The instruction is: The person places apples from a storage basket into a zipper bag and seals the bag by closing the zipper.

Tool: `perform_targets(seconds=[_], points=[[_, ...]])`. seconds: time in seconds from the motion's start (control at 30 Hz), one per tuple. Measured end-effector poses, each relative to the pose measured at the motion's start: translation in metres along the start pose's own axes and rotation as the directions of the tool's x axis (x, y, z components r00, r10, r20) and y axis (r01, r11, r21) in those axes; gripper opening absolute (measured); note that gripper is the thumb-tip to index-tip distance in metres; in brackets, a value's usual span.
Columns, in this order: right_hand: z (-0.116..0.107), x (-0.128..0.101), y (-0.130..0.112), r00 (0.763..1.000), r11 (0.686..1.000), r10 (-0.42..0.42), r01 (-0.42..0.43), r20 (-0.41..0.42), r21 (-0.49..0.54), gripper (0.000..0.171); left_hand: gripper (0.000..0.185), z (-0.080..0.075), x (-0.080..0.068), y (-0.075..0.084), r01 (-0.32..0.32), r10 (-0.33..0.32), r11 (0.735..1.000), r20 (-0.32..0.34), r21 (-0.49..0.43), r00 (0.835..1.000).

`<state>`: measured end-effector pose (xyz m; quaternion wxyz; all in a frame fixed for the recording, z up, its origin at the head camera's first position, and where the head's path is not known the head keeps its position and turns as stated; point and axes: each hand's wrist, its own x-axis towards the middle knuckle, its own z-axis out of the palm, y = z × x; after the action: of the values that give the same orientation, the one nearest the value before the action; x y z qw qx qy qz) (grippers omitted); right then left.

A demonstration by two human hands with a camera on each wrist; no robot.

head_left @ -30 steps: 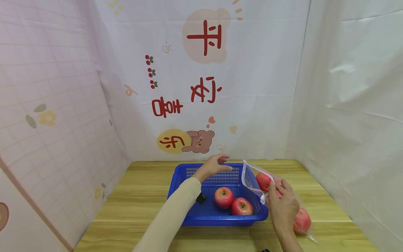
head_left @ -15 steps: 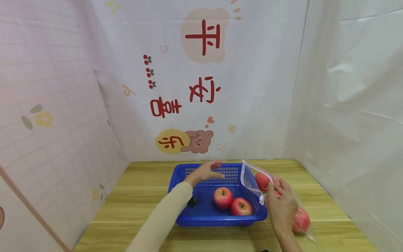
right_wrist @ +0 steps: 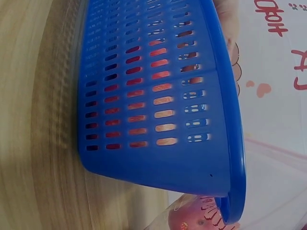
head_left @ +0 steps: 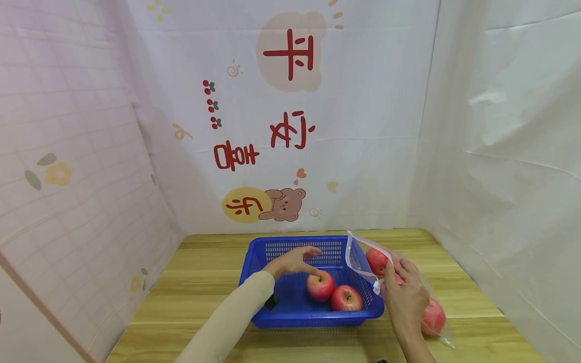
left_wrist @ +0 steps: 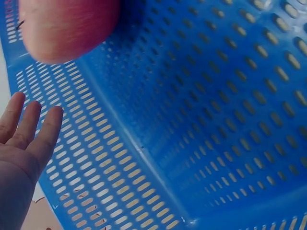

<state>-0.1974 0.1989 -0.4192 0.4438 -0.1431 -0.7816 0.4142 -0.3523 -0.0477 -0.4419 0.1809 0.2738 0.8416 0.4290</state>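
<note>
My left hand [head_left: 292, 261] hovers inside the blue plastic basket [head_left: 313, 318], fingers spread and thumb apart. Its thumb is close to the top of one red apple [head_left: 320, 288]; whether they touch, I cannot tell. Just right of that lies a second apple [head_left: 347, 301]. In the left wrist view, a red apple [left_wrist: 67, 31] hangs large at the top, away from the fingers [left_wrist: 48, 132]. At the basket's right side, my right hand [head_left: 405, 297] holds a clear zip bag by its white-edged mouth [head_left: 363, 274], which stands open toward the basket. Red apples [head_left: 376, 261] lie inside the bag.
The basket and bag rest on a wooden table [head_left: 159, 302]. White printed cloth [head_left: 363, 126] encloses the back and both sides. A small black item [head_left: 271, 302] shows by the left sleeve [head_left: 236, 315]. The basket's slotted wall [right_wrist: 158, 96] fills much of the right wrist view.
My left hand has moved left and lowered into the basket, nearer the left apple. The right hand keeps its hold on the bag. The head view has shifted slightly.
</note>
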Motion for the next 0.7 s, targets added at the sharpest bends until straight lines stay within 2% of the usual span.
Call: perform_targets(seconds=[0.13,0.5,0.7], points=[[-0.001,0.000,-0.001,1.000,1.000,0.029,-0.029,0.009,0.002,0.033,0.071,0.006,0.001,-0.004,0.019,-0.019,1.000,0.034,-0.006,0.999],[-0.002,0.001,-0.002,0.997,0.997,0.073,-0.073,0.023,0.001,0.036,0.067,0.012,-0.003,-0.005,0.082,-0.082,0.997,0.056,0.000,0.995],[-0.003,0.001,-0.001,0.997,0.997,0.072,-0.072,0.025,0.007,0.037,0.070,0.014,-0.002,-0.008,0.085,-0.090,0.995,0.098,0.060,0.991]])
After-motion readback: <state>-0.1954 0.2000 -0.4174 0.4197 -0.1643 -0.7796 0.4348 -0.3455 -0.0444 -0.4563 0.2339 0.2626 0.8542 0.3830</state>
